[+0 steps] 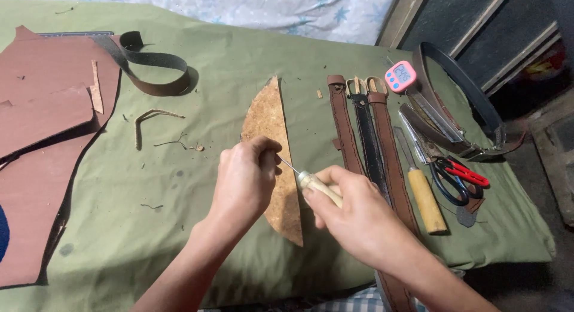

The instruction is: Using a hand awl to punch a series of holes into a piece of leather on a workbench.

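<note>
The awl (311,180) tip vanishes behind the left hand (245,180) — whatever that grip pinches stays hidden; brown leather sheets (36,138) run off the left edge

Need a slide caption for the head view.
Right hand points a wooden-handled awl at the closed left hand over a leather piece.

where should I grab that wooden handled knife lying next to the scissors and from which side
Probably grip the knife by its thick yellow wooden handle, the end nearest you, coming down from above. Its blade points away toward the pink timer, and the scissors crowd its right side, so the left looks freer.
</note>
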